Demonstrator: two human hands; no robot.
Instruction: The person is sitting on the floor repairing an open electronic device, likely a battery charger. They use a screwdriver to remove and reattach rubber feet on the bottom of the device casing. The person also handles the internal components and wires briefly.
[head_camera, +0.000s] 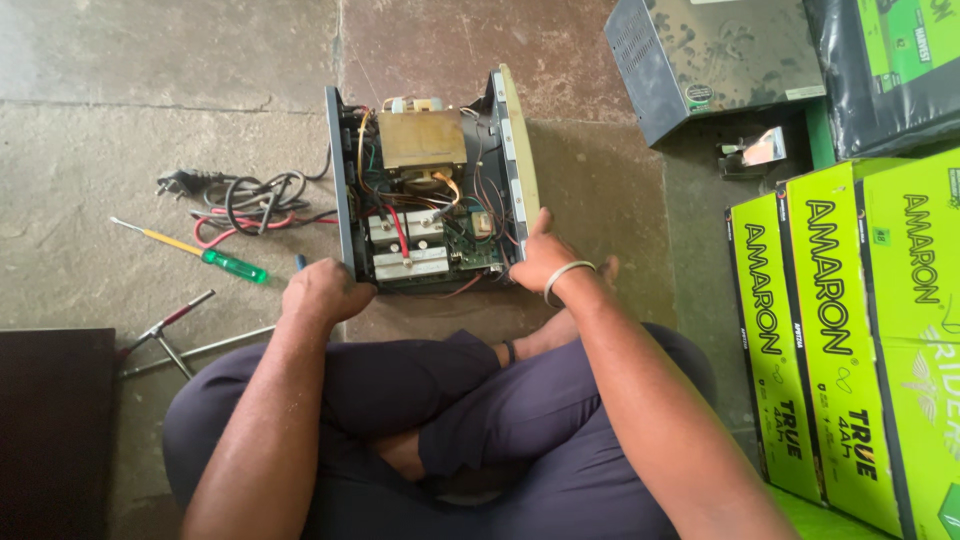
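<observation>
Hands bracket the opened electronics unit (430, 185), which stands on the stone floor (120, 150) just ahead of your crossed legs. Your left hand (322, 292) closes around the unit's lower left corner. Your right hand (543, 260) presses against its cream side panel, fingers curled, thumb raised. Green-handled screwdriver (205, 254) lies beside coiled cables (250, 200).

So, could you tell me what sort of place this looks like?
Probably a small electrical repair shop, worked on the floor. Both hands, left hand and right hand, grip an opened power unit with bare wiring; a green-handled screwdriver lies nearby, and green battery boxes stand stacked alongside.
</observation>
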